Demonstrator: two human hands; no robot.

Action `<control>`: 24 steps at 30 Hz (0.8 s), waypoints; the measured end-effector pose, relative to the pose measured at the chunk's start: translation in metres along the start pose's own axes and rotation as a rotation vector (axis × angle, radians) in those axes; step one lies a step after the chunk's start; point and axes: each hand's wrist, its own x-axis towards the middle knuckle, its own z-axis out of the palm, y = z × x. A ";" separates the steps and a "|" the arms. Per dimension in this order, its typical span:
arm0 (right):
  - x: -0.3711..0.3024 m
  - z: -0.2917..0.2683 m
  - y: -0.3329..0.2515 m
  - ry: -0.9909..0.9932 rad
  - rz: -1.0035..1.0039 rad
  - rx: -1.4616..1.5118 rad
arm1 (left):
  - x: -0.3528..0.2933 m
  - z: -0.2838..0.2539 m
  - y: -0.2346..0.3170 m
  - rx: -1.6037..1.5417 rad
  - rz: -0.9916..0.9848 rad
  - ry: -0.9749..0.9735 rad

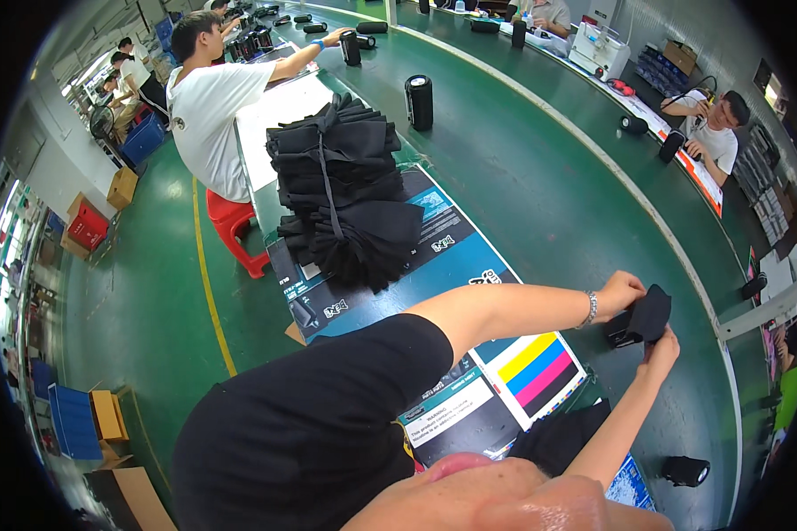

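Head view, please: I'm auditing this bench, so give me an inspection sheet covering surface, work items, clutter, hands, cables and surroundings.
Surface: green worktop, partly covered by printed sheets.
Work items: small black item at the hands, its exact kind unclear; black cloth bundle tied with a strap.
Clutter: one black cylinder upright beyond the bundle; another black cylinder lying right of the right forearm.
Hands: right hand holds the item's lower side; left hand at its upper left, grip unclear.
Cables: nothing seen near the hands.
Surroundings: white-shirted worker on a red stool; blue bin.
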 end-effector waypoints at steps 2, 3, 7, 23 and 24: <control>0.000 -0.012 -0.001 -0.059 0.227 0.269 | -0.005 0.007 -0.002 0.016 -0.018 -0.022; -0.002 -0.015 -0.005 -0.054 0.232 0.267 | -0.008 0.010 -0.001 0.034 -0.025 -0.037; -0.033 0.013 -0.032 -0.121 0.109 0.190 | -0.018 -0.003 0.015 0.039 -0.008 0.006; -0.030 0.028 0.013 -0.283 0.245 0.011 | -0.016 -0.034 0.055 0.371 -0.282 0.053; -0.030 0.023 0.013 -0.242 0.234 -0.001 | -0.015 -0.016 0.063 0.266 -0.300 -0.030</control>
